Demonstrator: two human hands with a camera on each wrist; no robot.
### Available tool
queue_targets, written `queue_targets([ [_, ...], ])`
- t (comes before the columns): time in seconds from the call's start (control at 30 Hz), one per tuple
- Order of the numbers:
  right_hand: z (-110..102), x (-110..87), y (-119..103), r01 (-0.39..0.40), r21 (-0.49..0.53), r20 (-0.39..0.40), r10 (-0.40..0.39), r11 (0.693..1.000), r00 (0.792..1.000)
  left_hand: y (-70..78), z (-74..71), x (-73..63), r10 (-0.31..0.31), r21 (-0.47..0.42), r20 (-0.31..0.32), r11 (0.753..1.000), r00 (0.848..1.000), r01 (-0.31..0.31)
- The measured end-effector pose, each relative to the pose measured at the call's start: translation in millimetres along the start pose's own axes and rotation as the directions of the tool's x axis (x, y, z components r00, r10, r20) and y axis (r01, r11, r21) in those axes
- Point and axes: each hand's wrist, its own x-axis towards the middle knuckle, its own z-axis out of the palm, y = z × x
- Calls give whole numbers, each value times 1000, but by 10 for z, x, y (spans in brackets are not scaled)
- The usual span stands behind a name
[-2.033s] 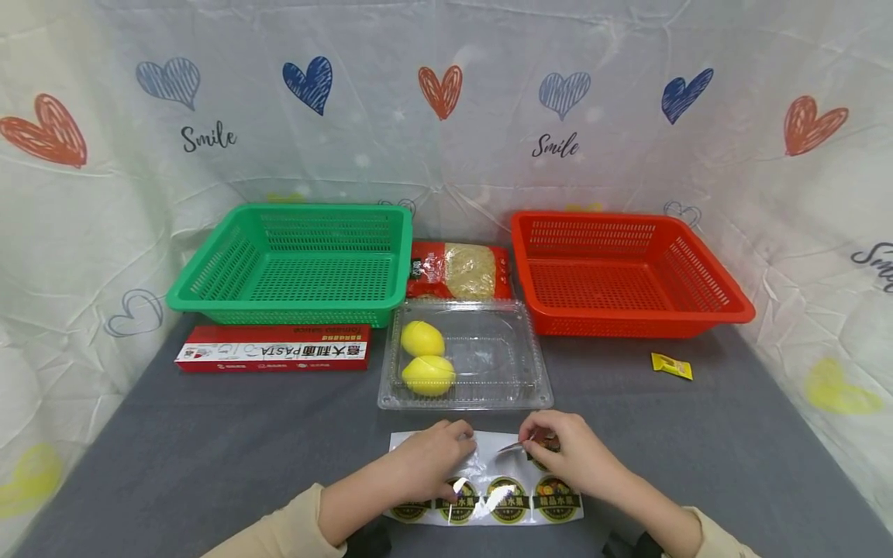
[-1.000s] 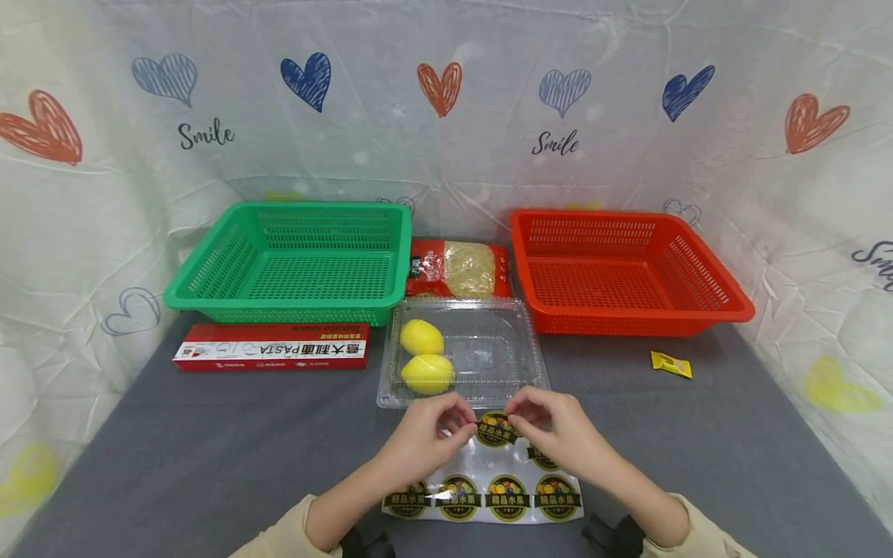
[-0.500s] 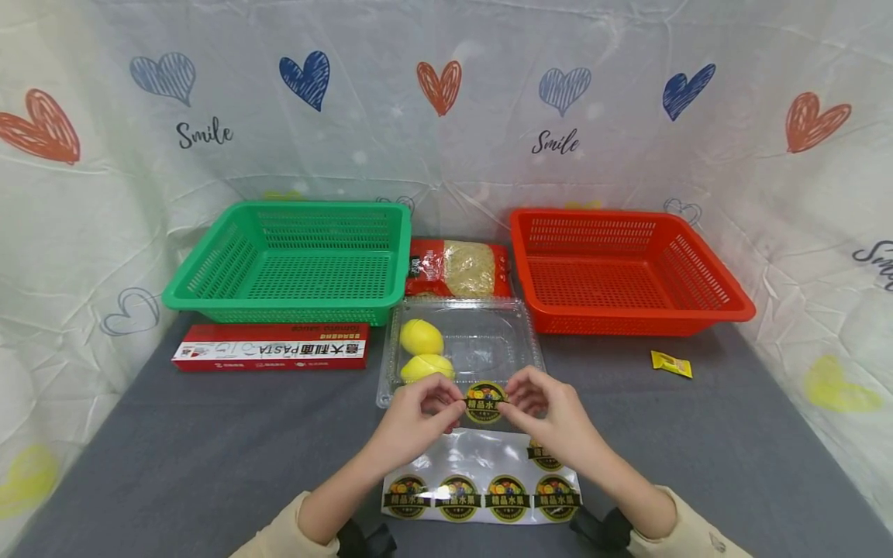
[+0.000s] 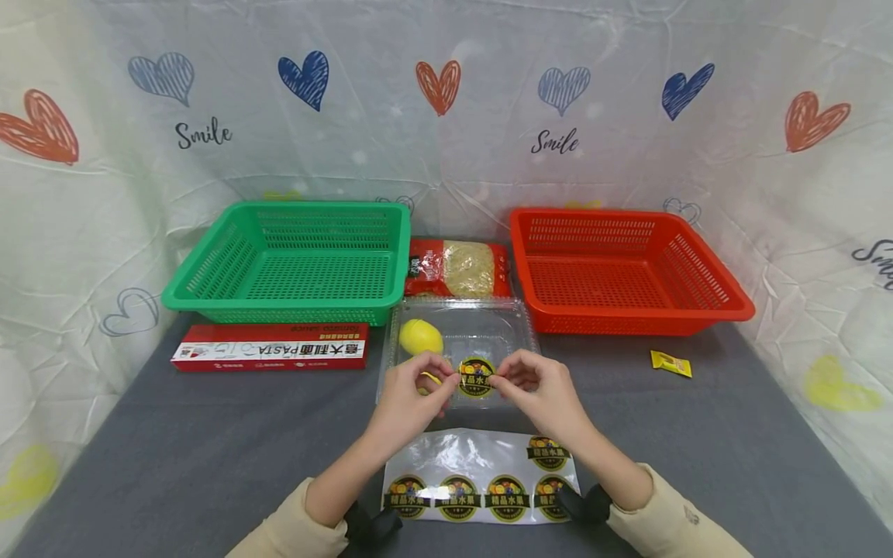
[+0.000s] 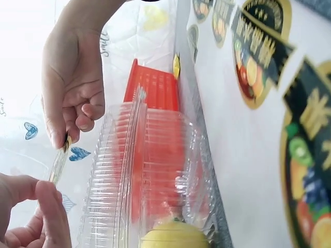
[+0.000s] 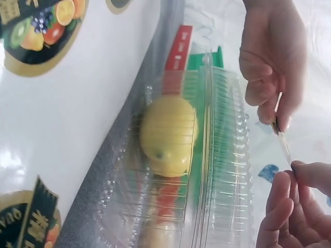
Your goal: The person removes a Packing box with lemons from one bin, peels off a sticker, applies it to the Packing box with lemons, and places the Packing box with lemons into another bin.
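Note:
A round black-and-gold fruit sticker [image 4: 477, 377] is stretched between both hands over the front part of a clear plastic clamshell box [image 4: 498, 325]. My left hand [image 4: 412, 391] pinches its left edge between thumb and forefinger. The right edge is pinched the same way by my right hand [image 4: 540, 387]. Both wrist views show the sticker edge-on, held above the closed lid. Inside the box lie two lemons; the rear lemon [image 4: 421, 337] shows well, the front one is mostly behind my left hand. Nearer me lies the white sticker sheet [image 4: 474, 457], with several stickers on it.
A green basket [image 4: 279, 316] stands at the back left, with a red pasta box [image 4: 272, 346] in front of it. To the right is a red basket [image 4: 628, 322]. A red bag [image 4: 460, 267] lies between them, and a small yellow packet [image 4: 671, 363] sits at right.
The right hand peeled the sticker from the sheet and the left hand took its other edge. Both hands then carried it forward, away from the sheet, over the clamshell box.

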Motion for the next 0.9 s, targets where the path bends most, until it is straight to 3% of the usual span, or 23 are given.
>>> queue_targets([
  [0.17,8,114,11,-3,8,-9,3,1000,1000,19,-5,66,140,192,-94,974,986,-120],
  [0.27,9,184,23,-6,-4,-16,6,1000,1000,24,-14,107,183,266,-115,953,976,-147],
  [0.57,20,364,67,-49,-60,-29,47,997,998,19,-43,240,190,484,-120,868,974,-109],
  [0.9,55,509,93,-63,-135,-44,58,989,997,-38,-46,369,197,568,-153,820,968,-77],
])
